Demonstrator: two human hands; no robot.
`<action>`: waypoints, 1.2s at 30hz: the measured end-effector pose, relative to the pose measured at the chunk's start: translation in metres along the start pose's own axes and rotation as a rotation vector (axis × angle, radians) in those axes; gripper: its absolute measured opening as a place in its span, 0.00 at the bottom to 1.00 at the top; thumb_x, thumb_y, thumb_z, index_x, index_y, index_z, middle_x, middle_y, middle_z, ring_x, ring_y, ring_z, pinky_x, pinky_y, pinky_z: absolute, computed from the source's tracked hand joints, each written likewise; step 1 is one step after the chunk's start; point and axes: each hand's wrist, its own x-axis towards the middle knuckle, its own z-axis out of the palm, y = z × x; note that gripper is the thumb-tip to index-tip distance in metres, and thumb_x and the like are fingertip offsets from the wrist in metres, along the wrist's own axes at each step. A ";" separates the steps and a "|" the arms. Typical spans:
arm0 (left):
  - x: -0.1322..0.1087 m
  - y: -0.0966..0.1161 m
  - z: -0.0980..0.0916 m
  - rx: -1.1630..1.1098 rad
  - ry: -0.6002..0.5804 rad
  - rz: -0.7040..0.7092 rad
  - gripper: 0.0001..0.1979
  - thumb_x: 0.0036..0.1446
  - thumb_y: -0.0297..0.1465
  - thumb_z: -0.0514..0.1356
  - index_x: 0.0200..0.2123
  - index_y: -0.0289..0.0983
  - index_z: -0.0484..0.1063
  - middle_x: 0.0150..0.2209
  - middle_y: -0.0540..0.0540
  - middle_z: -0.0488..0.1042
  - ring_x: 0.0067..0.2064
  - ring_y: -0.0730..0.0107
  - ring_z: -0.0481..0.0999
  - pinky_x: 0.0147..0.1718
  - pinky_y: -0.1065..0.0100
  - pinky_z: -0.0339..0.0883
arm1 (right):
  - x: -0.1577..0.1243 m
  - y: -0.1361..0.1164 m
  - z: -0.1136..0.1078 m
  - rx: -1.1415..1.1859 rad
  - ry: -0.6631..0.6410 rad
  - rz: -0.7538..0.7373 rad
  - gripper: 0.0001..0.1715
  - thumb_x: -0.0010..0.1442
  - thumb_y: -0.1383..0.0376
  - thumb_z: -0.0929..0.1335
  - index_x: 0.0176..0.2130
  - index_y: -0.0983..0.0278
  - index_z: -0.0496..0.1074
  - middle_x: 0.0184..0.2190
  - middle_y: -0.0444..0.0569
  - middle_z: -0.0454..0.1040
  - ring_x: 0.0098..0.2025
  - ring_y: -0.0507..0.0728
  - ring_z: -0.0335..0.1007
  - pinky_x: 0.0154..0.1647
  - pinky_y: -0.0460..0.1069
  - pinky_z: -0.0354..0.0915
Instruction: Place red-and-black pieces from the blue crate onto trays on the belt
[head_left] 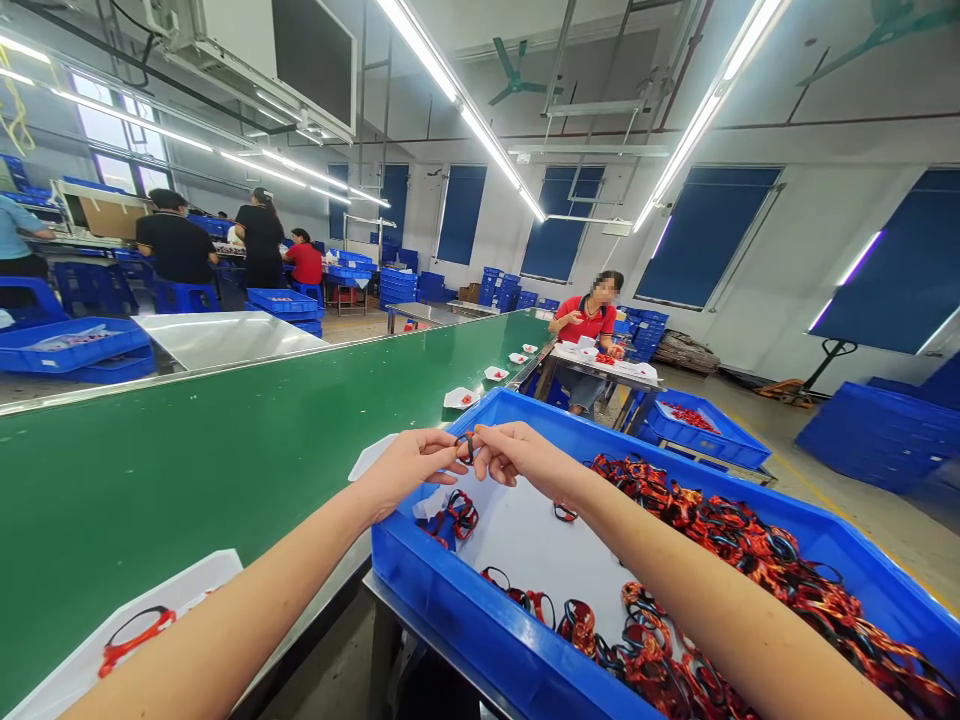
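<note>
A small dark loop-shaped piece [469, 450] is held up between my two hands, over the far left corner of a blue plastic crate [465, 590]. My left hand [416, 460] pinches its left side with thumb and fingers. From the right, my right hand [517, 452] grips its upper edge between thumb and forefinger, the other fingers curled. Below my hands, a small bunch of red-and-black loop pieces [461, 515] lies on the crate's white liner [517, 535]. Many more of these pieces [720, 530] are heaped along the crate's right side and front.
A green conveyor belt [300, 420] runs along my left. On it stand white trays, one [217, 570] near my left forearm holding a red-and-black loop, others [459, 398] farther off. A person in a red shirt [589, 320] sits at a table beyond. Blue crates [877, 435] stand at right.
</note>
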 end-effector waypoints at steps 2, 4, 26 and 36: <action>0.000 0.000 -0.001 0.004 0.010 -0.001 0.17 0.49 0.41 0.63 0.37 0.33 0.73 0.38 0.41 0.76 0.42 0.63 0.77 0.41 0.63 0.71 | 0.000 -0.001 -0.002 -0.022 0.017 -0.015 0.26 0.58 0.48 0.64 0.35 0.69 0.74 0.23 0.49 0.74 0.17 0.46 0.58 0.16 0.41 0.53; 0.001 -0.001 -0.001 0.008 0.026 -0.001 0.17 0.49 0.41 0.63 0.36 0.33 0.73 0.39 0.41 0.76 0.42 0.63 0.77 0.41 0.64 0.71 | 0.001 -0.001 -0.005 -0.029 0.055 -0.041 0.26 0.58 0.48 0.64 0.35 0.68 0.74 0.22 0.48 0.73 0.17 0.46 0.58 0.15 0.41 0.52; -0.030 -0.045 -0.114 1.123 0.375 -0.151 0.10 0.44 0.40 0.60 0.28 0.41 0.76 0.33 0.44 0.78 0.36 0.56 0.75 0.32 0.66 0.63 | 0.018 0.082 0.004 -0.891 -0.013 -0.094 0.06 0.52 0.68 0.68 0.31 0.62 0.77 0.27 0.48 0.77 0.28 0.55 0.70 0.30 0.48 0.63; -0.025 0.016 -0.024 0.787 0.174 0.270 0.19 0.52 0.42 0.58 0.45 0.41 0.69 0.41 0.46 0.74 0.40 0.65 0.74 0.39 0.66 0.68 | 0.008 0.028 -0.018 -0.020 -0.032 0.056 0.16 0.50 0.58 0.72 0.37 0.65 0.77 0.31 0.49 0.76 0.30 0.49 0.66 0.25 0.42 0.62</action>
